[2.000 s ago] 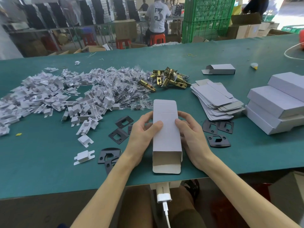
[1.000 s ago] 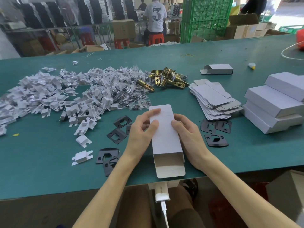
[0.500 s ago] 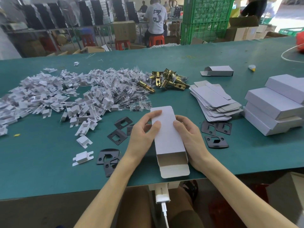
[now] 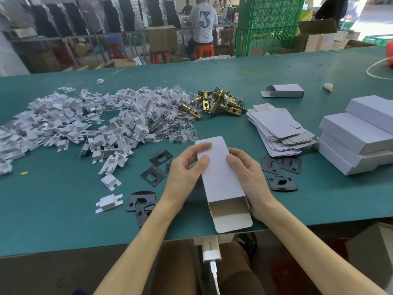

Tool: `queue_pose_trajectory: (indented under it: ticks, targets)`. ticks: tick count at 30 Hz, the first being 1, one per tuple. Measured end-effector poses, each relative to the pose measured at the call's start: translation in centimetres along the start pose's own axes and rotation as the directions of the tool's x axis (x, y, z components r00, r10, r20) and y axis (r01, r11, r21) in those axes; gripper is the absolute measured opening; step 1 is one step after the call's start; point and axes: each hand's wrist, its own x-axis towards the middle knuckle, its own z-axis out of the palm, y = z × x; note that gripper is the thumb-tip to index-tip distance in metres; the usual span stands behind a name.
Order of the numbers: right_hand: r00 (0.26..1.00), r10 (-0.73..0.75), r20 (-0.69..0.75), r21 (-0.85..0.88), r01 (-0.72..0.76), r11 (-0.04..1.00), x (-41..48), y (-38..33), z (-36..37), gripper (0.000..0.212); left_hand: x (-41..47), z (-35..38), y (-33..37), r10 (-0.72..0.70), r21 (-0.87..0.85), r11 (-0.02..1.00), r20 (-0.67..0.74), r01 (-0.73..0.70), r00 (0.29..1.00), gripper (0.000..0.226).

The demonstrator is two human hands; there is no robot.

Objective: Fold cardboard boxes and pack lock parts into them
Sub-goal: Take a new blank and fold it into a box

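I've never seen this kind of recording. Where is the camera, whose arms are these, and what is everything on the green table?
There is no machine here. A person works with bare hands, and the one camera sits on their head looking forward and down, so the arms enter from the bottom edge. The left hand and right hand hold a white cardboard box on the green table; its near end is open, with the flap sticking out. On the left lie a heap of white card inserts, clear bags of small dark parts and brass latches. Black strike plates lie on both sides of the hands. On the right are flat box blanks and closed boxes.
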Motion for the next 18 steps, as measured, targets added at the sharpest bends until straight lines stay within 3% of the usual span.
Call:
queue_pose_trajectory:
  ticks: [9,18]
  targets:
    - [1.000,0.014,0.008,0.047,-0.015,0.999,-0.13,-0.26,0.10,0.017,-0.07,0.19,-0.03,0.050,-0.009,0.999,-0.026,-0.050,0.998,0.023]
    - [0.999,0.033,-0.005,0.063,-0.032,0.997,-0.31,-0.49,0.13,0.021,-0.22,-0.02,0.11,0.006,0.009,1.000,0.037,-0.006,0.999,0.030]
